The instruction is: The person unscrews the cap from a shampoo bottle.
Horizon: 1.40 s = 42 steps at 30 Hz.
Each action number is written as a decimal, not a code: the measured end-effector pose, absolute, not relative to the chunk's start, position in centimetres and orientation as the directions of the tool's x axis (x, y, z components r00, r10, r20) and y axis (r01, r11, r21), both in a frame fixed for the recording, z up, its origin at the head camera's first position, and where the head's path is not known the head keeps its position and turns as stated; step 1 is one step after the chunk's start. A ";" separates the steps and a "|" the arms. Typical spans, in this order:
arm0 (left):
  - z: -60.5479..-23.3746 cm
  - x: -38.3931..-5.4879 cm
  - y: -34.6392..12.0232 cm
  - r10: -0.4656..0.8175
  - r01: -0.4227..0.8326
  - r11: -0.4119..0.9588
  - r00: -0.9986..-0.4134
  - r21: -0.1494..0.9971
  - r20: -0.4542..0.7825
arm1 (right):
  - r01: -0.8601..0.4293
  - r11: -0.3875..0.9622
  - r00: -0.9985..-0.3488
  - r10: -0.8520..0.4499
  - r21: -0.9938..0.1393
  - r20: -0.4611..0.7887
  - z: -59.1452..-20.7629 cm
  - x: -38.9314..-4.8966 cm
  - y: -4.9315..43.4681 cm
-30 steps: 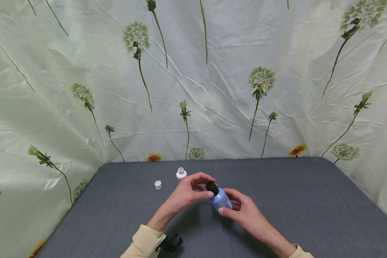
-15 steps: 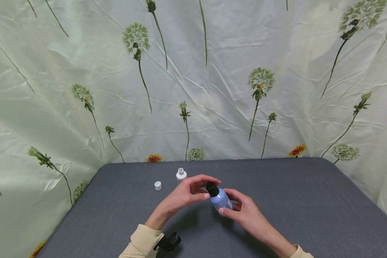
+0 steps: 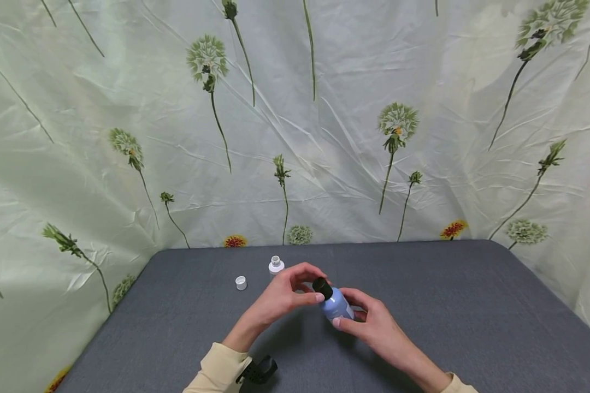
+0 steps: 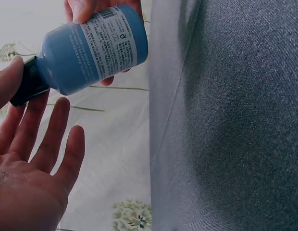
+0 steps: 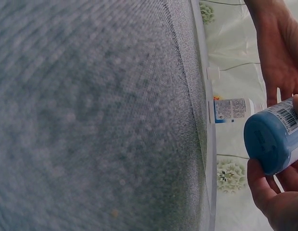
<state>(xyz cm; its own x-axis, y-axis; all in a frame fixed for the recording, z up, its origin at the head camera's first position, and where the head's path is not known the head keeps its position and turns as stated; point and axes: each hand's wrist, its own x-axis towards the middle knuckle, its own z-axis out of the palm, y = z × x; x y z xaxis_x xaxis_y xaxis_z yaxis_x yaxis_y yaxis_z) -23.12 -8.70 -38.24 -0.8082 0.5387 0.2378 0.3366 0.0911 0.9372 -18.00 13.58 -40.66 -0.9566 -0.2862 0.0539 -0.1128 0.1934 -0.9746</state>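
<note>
A blue bottle (image 3: pixel 336 305) with a printed label is held tilted above the table, its dark cap (image 3: pixel 322 287) pointing up and to the left. My right hand (image 3: pixel 376 323) grips the bottle's body near its base. With thumb and fingers my left hand (image 3: pixel 287 293) pinches the cap, which sits on the bottle's neck; in the left wrist view the thumb lies on one side of the cap (image 4: pixel 30 83), and the other fingers spread out below. Behind the left hand stands a small white bottle (image 3: pixel 276 266) with an uncovered neck. A white cap (image 3: pixel 241 283) lies to its left.
A dark grey cloth covers the table (image 3: pixel 447 305). Along its back edge hangs a pale curtain (image 3: pixel 344 136) printed with dandelions. A black strap device (image 3: pixel 259 371) is worn on the left wrist.
Half a second ago the left hand's fingers had loosened and opened around the dark cap; now they have closed on it again. The right hand and the blue bottle have barely moved.
</note>
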 end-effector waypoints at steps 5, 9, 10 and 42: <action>-38.3 -23.1 -8.6 0.525 0.333 0.098 -0.818 0.938 0.235 | -0.122 0.216 -0.960 -0.273 -0.969 0.060 -40.7 -18.0 13.6; -38.4 -23.2 -8.7 0.554 0.346 0.090 -0.797 0.934 0.241 | -0.143 0.225 -0.960 -0.269 -0.964 0.080 -40.8 -18.0 13.6; -38.4 -23.2 -8.7 0.568 0.348 0.081 -0.786 0.934 0.244 | -0.150 0.227 -0.959 -0.269 -0.962 0.086 -40.9 -18.0 13.6; -38.6 -23.4 -8.6 0.522 0.330 0.097 -0.820 0.939 0.234 | -0.096 0.176 -0.953 -0.301 -0.980 0.039 -40.7 -18.1 13.6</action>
<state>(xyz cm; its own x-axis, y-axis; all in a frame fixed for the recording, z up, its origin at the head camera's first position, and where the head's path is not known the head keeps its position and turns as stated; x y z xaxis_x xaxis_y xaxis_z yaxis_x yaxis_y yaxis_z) -23.35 -8.59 -38.64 -0.8200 0.5224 0.2339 0.3298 0.0974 0.9390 -18.08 13.57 -40.74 -0.9527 -0.3013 0.0388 -0.0956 0.1759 -0.9798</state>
